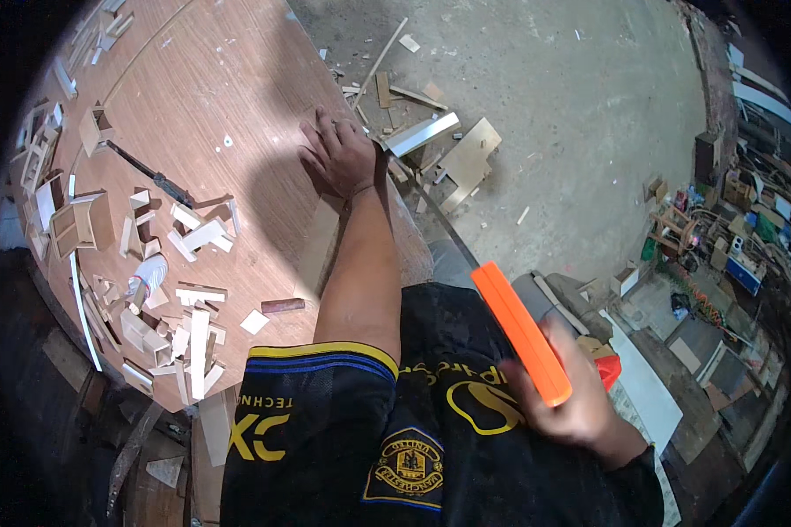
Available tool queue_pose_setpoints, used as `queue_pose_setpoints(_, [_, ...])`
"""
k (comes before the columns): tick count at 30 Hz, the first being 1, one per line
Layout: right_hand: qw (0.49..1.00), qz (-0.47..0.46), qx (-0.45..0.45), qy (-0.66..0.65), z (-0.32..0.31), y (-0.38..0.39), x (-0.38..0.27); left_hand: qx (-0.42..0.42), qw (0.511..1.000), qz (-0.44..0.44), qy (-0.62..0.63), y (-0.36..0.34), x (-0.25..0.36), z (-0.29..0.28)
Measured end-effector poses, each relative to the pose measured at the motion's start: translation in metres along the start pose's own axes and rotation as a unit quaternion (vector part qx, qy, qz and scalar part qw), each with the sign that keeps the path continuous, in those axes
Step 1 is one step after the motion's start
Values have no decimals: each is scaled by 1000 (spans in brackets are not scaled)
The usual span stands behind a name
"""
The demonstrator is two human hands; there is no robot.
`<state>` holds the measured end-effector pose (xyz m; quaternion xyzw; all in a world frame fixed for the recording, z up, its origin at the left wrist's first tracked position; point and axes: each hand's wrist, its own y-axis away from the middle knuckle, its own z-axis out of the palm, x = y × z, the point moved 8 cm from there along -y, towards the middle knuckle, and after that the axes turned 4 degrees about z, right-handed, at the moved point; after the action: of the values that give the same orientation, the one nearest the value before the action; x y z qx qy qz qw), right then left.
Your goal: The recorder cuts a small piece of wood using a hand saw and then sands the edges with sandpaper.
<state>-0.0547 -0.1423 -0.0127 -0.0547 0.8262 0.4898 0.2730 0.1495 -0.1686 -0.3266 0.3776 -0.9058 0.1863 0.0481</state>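
My left hand (337, 156) lies on a wooden board (316, 250) at the table’s right edge, fingers spread and slightly bent, pressing down. A pale strip of wood (420, 133) juts out beyond that edge, just right of my fingers. My right hand (576, 391) grips the orange handle (517, 325) of a hand saw, whose blade (448, 224) slants up toward the strip beside my left hand. Whether the teeth touch the wood, I cannot tell.
The wooden table (211, 105) bears several small wood offcuts (198, 237) and a dark tool (163, 180). Scraps (466, 158) lie on the concrete floor (589, 105) beyond the edge. Cluttered materials and tools (738, 237) line the right side.
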Motion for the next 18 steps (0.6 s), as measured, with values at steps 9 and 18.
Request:
queue_pose_setpoints(9, [997, -20, 77, -5, 8, -26, 8, -3, 1000, -6, -1, 4, -5, 8])
queue_pose_setpoints(18, [989, -66, 124, -37, 22, -71, 36, -30, 998, -13, 55, -5, 27, -4])
